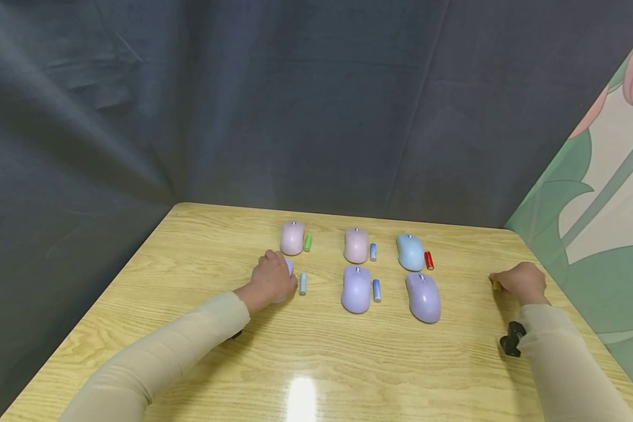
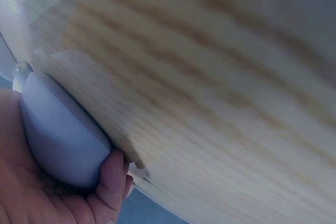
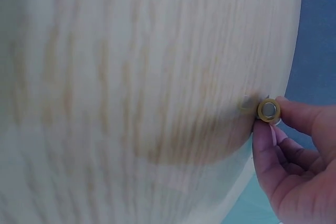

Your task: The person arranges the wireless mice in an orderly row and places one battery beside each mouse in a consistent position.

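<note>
My left hand (image 1: 274,277) grips a purple computer mouse (image 2: 63,129) at the table's left part; in the head view the hand covers most of it. Just right of that hand lies a pale blue battery (image 1: 303,284). Over at the right side, my right hand (image 1: 522,282) pinches a yellow battery (image 1: 496,285) between thumb and fingers. The right wrist view shows this battery (image 3: 269,109) end-on, close to the tabletop. Nearest to the right hand are a purple mouse (image 1: 424,297) and a red battery (image 1: 429,260).
A back row holds two pink mice (image 1: 292,238) and a blue mouse (image 1: 411,252), with a green battery (image 1: 308,242) and a blue battery (image 1: 373,252) beside the pink ones. Another purple mouse (image 1: 356,289) lies mid-table by a blue battery (image 1: 377,291). Dark cloth (image 1: 306,111) hangs behind the table.
</note>
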Motion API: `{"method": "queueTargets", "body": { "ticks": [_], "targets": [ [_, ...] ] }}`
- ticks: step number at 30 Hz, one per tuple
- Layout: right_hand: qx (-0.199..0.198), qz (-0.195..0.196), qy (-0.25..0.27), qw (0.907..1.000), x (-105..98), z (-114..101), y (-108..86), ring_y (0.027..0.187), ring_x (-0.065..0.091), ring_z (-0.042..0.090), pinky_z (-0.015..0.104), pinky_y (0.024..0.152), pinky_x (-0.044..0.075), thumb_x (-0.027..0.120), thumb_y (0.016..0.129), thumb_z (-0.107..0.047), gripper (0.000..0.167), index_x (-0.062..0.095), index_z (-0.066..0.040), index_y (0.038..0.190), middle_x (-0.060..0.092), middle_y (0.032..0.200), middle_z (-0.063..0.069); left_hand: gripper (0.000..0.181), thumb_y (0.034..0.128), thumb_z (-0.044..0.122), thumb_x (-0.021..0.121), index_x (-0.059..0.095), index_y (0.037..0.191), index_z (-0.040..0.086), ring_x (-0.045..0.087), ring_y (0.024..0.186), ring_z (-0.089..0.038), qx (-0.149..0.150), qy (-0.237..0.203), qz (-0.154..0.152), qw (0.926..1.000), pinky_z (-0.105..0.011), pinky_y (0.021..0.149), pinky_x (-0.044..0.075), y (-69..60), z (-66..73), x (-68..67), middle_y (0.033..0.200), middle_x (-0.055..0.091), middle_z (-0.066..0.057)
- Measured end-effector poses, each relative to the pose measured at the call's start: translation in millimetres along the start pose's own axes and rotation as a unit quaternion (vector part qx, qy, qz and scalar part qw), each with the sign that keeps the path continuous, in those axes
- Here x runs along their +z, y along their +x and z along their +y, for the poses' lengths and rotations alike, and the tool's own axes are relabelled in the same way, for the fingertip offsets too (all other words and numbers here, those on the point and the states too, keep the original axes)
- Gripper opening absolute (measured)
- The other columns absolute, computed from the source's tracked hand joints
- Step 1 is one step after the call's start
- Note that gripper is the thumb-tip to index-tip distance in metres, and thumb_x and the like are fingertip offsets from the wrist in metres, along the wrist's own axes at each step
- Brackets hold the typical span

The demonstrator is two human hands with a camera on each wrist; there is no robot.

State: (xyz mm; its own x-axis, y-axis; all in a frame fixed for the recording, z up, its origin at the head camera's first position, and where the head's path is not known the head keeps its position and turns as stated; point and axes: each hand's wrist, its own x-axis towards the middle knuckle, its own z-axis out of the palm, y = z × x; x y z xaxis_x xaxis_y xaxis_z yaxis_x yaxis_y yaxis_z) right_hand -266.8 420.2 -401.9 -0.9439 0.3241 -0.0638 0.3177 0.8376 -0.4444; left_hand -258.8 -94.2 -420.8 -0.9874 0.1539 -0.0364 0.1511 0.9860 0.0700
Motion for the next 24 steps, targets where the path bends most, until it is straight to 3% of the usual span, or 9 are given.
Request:
{"method": "queueTargets", "body": {
  "ticks": [12,20,24],
  "targets": [
    [-0.01,-0.01,-0.01,0.9998,-3.4,-1.5,-0.2,0.075,0.056,0.04,0.045,0.065,0.045,0.063,0.089,-0.028,0.042,0.061,0.006,0.064,0.058,0.066,0.017,0.054,0.0965,0.038,0.049,0.047,0.11,-0.014,0.049,0.077,-0.025,-0.007,0.005,-0.004,1.0,-0.03,0.053,0.05,1.5,0.8,2.2,0.088,0.042,-0.019],
    [-0.025,-0.019,0.019,0.9993,-6.1,-2.4,1.8,0.063,0.055,0.023,0.035,0.063,0.042,0.062,0.09,-0.027,0.041,0.066,0.0,0.058,0.059,0.056,0.003,0.054,0.0964,0.038,0.048,0.048,0.108,-0.015,0.05,0.076,-0.025,0.007,0.019,0.005,0.9998,-0.029,0.053,0.05,2.4,-0.9,4.0,0.086,0.042,-0.019],
    [-0.028,-0.031,0.062,0.9972,-9.1,-3.0,3.3,0.056,0.056,0.013,0.03,0.063,0.041,0.062,0.091,-0.022,0.038,0.069,0.004,0.065,0.064,0.056,0.004,0.054,0.096,0.038,0.048,0.048,0.109,-0.015,0.05,0.076,-0.025,0.007,0.016,0.007,0.9998,-0.029,0.053,0.05,2.2,-1.4,4.0,0.086,0.042,-0.019]
  ]
}}
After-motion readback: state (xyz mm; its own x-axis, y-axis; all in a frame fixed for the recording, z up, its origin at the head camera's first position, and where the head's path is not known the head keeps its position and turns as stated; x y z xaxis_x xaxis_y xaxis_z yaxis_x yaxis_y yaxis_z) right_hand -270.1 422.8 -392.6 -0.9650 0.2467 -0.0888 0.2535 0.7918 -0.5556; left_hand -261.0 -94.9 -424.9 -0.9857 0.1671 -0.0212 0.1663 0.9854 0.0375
